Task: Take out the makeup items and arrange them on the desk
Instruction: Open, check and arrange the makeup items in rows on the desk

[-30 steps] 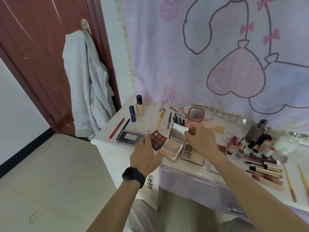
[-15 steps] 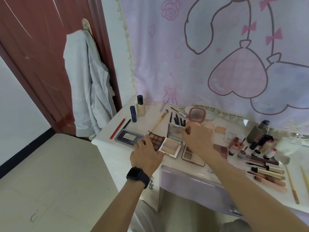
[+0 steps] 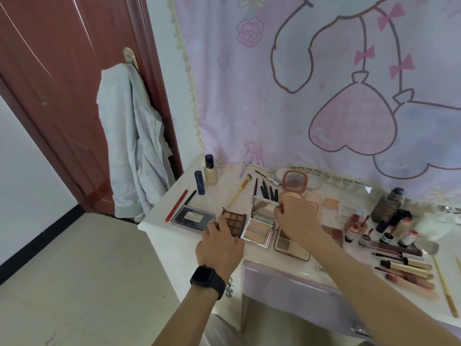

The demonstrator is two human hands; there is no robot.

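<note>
Where right hand [image 3: 295,216] covers compact lid [image 3: 263,208], grip unclear; left hand [image 3: 219,242] seemingly pinching brown palette [image 3: 234,219].

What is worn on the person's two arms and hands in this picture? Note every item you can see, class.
Both forearms are bare, with no sleeves in view. The left wrist carries a black smartwatch with a rounded square face and matching black strap. A silver-coloured ring sits on a finger of the left hand. The right hand shows no ring, watch or band.

Makeup items lie spread across the white desk [image 3: 174,245]: a brown eyeshadow palette [image 3: 234,222], an open mirrored powder compact [image 3: 260,224] beside it, and a beige palette [image 3: 289,244] to its right.
</note>
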